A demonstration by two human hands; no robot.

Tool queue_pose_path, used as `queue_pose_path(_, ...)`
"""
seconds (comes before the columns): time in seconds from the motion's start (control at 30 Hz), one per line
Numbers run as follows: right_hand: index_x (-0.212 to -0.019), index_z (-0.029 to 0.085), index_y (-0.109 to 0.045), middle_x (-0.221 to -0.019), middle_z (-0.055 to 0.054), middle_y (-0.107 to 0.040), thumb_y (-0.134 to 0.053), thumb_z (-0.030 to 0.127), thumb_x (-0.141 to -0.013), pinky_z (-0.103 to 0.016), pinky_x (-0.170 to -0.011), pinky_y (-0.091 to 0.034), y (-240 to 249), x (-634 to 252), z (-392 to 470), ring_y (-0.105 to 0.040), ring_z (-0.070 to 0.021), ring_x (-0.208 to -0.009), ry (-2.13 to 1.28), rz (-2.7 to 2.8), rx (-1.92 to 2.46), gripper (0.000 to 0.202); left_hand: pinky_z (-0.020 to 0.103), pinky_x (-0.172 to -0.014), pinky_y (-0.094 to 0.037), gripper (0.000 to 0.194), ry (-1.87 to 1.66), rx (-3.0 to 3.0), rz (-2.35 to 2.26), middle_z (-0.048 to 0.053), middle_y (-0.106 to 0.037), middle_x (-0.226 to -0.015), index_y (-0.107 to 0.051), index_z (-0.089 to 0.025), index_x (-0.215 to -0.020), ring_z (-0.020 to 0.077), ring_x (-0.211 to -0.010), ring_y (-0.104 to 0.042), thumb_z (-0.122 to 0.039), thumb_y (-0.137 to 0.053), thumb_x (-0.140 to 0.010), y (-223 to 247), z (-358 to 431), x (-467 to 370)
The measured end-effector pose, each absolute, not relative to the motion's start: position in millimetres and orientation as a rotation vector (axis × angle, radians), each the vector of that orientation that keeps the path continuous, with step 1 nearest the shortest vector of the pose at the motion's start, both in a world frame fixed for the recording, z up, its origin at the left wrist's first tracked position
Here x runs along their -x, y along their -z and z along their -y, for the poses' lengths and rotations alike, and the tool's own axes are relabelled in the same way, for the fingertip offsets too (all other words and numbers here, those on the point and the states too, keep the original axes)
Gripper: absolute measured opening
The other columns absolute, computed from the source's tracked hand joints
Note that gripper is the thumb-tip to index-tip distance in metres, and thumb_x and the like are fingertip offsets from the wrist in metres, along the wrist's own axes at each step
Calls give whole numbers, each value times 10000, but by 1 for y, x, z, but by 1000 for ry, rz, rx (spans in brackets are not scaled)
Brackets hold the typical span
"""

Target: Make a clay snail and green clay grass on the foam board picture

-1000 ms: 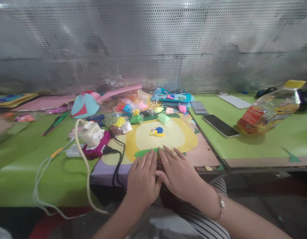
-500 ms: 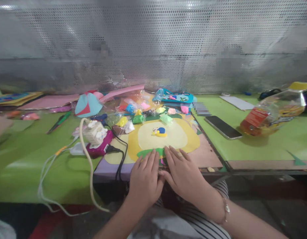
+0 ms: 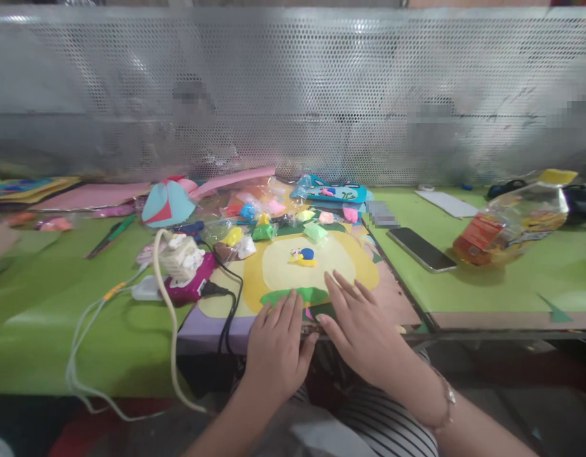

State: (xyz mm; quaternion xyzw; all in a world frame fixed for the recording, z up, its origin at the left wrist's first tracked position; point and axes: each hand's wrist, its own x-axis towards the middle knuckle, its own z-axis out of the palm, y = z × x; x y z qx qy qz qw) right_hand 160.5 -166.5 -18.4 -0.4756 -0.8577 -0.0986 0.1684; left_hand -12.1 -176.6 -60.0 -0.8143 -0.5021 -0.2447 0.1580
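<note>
My left hand (image 3: 277, 339) lies flat at the near edge of the paper picture, its fingertips on the green strip (image 3: 293, 296). To its right, my right hand (image 3: 362, 320) is spread above or on the yellow paper (image 3: 252, 279), fingers apart and nothing held. Whether it touches the paper I cannot tell. A small clay snail-like figure (image 3: 306, 254) with a blue shell and yellow body sits on the pale yellow oval (image 3: 278, 266) beyond both hands. Dark green and pink bits show between my hands, partly covered.
Bagged lumps of coloured clay (image 3: 263, 231) lie beyond the picture. A magenta power strip (image 3: 188, 285) with cables stands at left, near scissors (image 3: 110, 235) with green on them. At right are a phone (image 3: 420, 249) and a drink bottle (image 3: 507, 225). A perforated metal panel (image 3: 293, 95) rises behind.
My right hand has moved right, away from my left hand and off the green strip's right end, which now shows. My left hand stays in place. The view has tilted slightly up.
</note>
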Motion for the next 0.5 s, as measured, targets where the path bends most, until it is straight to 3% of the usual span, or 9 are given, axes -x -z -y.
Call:
queue_pose_path(0.2,-1421,24,-322,-1438,-175,-409,-310,391,-974,-475,-1078,-348,26,-145,166,-356,-281,-1341,130,2555,1245,579,464,-1002,-364,521,676,2368,1444,123,-507,-1372,-440,-113,-1359,287,-1204,-489,-311,-400,-879,60,177,14)
queue_pose_path(0.5,-1388,6,-383,-1408,-194,-442,-342,386,-962,-483,-1060,-367,31,-149,162,-396,-310,-1312,195,2512,1331,572,479,-991,-381,490,563,2388,1542,98,-521,-1362,-475,-219,-1346,287,-1197,-502,-382,-422,-888,50,178,11)
